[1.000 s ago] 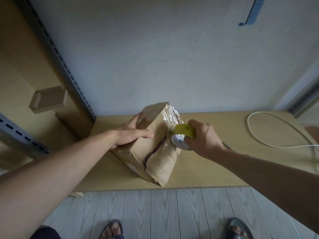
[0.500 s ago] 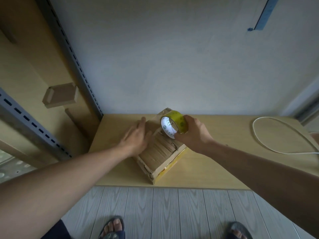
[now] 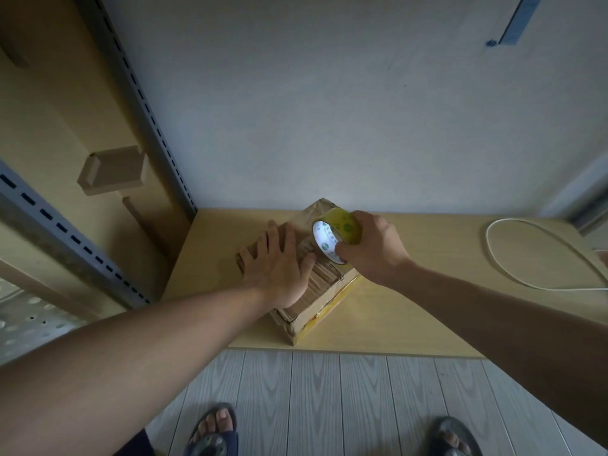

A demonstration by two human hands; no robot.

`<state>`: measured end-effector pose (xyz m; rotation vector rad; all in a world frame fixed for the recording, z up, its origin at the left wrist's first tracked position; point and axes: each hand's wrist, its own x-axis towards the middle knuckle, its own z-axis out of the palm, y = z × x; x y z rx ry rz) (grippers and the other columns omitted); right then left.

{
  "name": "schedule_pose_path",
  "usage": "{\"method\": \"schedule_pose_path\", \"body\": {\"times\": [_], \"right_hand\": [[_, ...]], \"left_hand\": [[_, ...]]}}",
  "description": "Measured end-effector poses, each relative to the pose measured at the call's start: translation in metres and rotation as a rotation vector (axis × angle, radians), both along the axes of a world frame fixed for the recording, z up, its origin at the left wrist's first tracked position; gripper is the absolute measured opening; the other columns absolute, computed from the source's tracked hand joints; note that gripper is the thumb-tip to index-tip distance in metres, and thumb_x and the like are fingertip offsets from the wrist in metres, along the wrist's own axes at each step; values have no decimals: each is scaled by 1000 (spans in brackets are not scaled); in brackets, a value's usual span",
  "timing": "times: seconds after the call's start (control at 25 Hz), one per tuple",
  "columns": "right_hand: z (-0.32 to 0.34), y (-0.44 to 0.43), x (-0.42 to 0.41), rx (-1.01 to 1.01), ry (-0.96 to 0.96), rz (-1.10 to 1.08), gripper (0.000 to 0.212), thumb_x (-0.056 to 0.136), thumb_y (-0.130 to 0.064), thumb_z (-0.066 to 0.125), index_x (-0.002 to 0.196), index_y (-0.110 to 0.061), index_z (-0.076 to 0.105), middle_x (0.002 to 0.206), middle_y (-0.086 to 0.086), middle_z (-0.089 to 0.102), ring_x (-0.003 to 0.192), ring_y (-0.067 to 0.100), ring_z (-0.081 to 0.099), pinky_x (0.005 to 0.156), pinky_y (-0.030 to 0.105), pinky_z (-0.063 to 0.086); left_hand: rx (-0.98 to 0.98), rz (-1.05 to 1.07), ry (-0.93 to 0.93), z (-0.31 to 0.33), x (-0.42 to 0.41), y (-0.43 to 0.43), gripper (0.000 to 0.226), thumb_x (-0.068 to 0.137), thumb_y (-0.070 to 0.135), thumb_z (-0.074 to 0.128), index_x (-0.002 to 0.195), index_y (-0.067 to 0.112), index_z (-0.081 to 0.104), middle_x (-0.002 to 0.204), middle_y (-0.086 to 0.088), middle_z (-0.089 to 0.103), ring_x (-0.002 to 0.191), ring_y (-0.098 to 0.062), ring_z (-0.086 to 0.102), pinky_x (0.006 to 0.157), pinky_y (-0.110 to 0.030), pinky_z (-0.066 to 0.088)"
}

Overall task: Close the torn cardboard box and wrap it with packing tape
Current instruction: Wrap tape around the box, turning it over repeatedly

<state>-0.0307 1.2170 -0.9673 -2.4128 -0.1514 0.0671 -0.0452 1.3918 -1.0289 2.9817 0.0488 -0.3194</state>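
Observation:
A worn brown cardboard box with taped, wrinkled faces lies flat on the light wooden table, one corner towards me. My left hand lies flat on its top with the fingers spread and straight, pressing down. Over the box's far right part, my right hand grips a roll of yellowish packing tape, fingers curled round its outer band. The roll's white core faces me. A yellow strip shows along the box's lower right side.
A white cable loops on the table at the right. A grey slotted metal upright and wooden panels stand at the left, the wall behind. My sandalled feet are on the grey plank floor below the table's front edge.
The box went from standing tilted on an edge to lying flat on the table. My left hand moved from gripping its side to pressing on its top. The tape roll rose over the box.

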Motion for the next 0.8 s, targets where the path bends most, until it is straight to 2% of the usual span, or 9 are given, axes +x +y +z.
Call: {"method": "schedule_pose_path", "body": {"times": [0.12, 0.32, 0.4, 0.48, 0.6, 0.8], "right_hand": [[11, -5, -4, -49, -3, -30, 16, 68, -16, 71, 79, -16, 59, 68, -3, 57, 59, 12, 50, 46, 23, 34], [19, -19, -19, -87, 78, -28, 13, 65, -12, 69, 67, -10, 56, 58, -1, 51, 49, 14, 42, 34, 14, 28], [21, -26, -25, -90, 93, -33, 12, 64, -12, 69, 66, -9, 57, 58, 1, 54, 47, 15, 43, 33, 15, 28], [25, -31, -32, -81, 116, -34, 10, 64, -14, 69, 65, -9, 60, 58, 1, 60, 48, 14, 46, 35, 18, 32], [32, -33, -44, 34, 244, -33, 9, 72, -15, 66, 65, -9, 64, 57, 1, 67, 48, 11, 45, 44, 22, 35], [41, -33, -50, 136, 317, -61, 13, 73, -13, 64, 61, -10, 66, 61, 2, 70, 57, 12, 46, 55, 27, 36]], "left_hand": [[20, 28, -4, 0, -1, -1, 71, 103, 58, 10, 161, 21, -7, 168, -11, -11, 152, -33, 6, 116, -63, 16], [27, 34, -1, 0, -3, -1, 69, 103, 56, 9, 160, 23, -9, 168, -9, -12, 151, -31, 7, 114, -62, 19], [38, 33, -10, 0, -3, -2, 69, 103, 56, 10, 160, 22, -10, 168, -8, -12, 151, -31, 7, 114, -62, 19], [42, 26, -14, 0, -3, -3, 70, 103, 56, 9, 160, 21, -10, 168, -7, -12, 151, -30, 7, 114, -61, 19], [28, 14, -4, 1, -3, -4, 70, 103, 56, 9, 160, 21, -13, 168, -5, -14, 153, -28, 2, 118, -59, 14], [39, -12, 2, 2, -3, -6, 71, 103, 58, 8, 160, 21, -13, 169, -4, -15, 154, -27, 2, 119, -59, 14]]}}
